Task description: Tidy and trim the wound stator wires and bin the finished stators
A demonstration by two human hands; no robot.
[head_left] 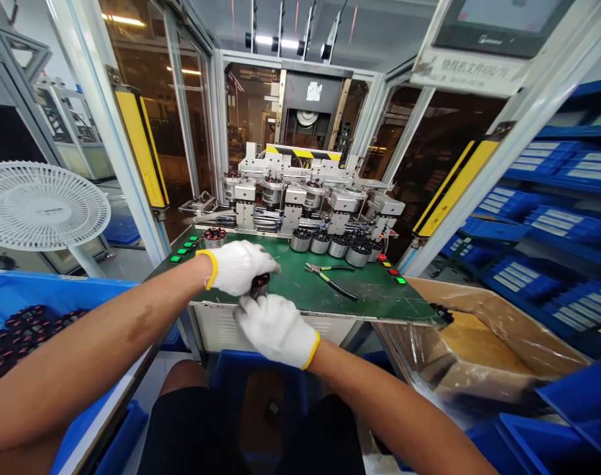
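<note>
Near the front edge of the green tabletop, a motor stator (260,282) with a dark top and reddish windings shows between my two gloved hands. My right hand (279,330) is closed round its near side. My left hand (241,266) is bent over its far upper side, fingers closed against it; the fingertips are partly hidden. Just beyond my left hand stands another stator with red windings (214,236). Several metal-sided stators with black tops (338,245) stand in a group at the back right. Side cutters (332,278) with green and black handles lie to the right of my hands.
A winding machine (293,198) rises behind the tabletop (300,290). Green buttons (184,251) line the left edge, coloured buttons (393,272) the right. A blue bin (107,288) of stators is at left, with a fan (45,208) above. A plastic-lined carton (518,310) stands right.
</note>
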